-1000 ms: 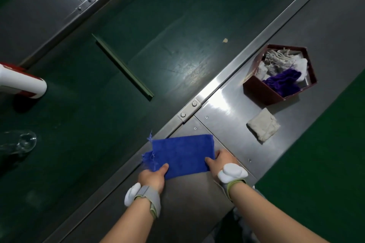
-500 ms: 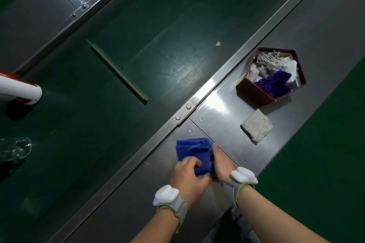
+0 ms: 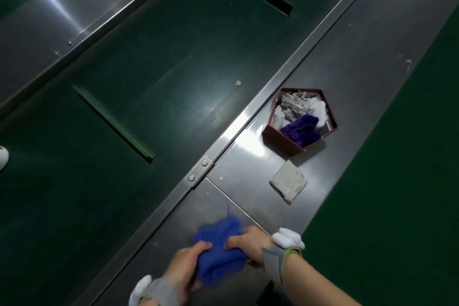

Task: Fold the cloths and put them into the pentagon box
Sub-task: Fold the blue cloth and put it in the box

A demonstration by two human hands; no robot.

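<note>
You had your left hand (image 3: 185, 266) and right hand (image 3: 248, 243) both closed on the bunched, blurry blue cloth (image 3: 218, 253) over the steel table (image 3: 360, 82), well short of the dark red pentagon box (image 3: 280, 138) holding purple and white cloths, folded grey cloth (image 3: 288, 181) just beside it

Both forearms are bare, with no sleeves in view. The left hand (image 3: 185, 267) has a grey fabric wrist strap (image 3: 162, 292) wrapped around the wrist, and a rounded white plastic module (image 3: 139, 290) sits on the strap's outer side. The right hand (image 3: 249, 243) wears a matching grey fabric band (image 3: 273, 264), edged with a thin yellow-green trim (image 3: 289, 254) along the forearm side. A smooth, lobed white plastic unit (image 3: 288, 238) is mounted on top of that band. Motion blur softens finer details of both straps
</note>
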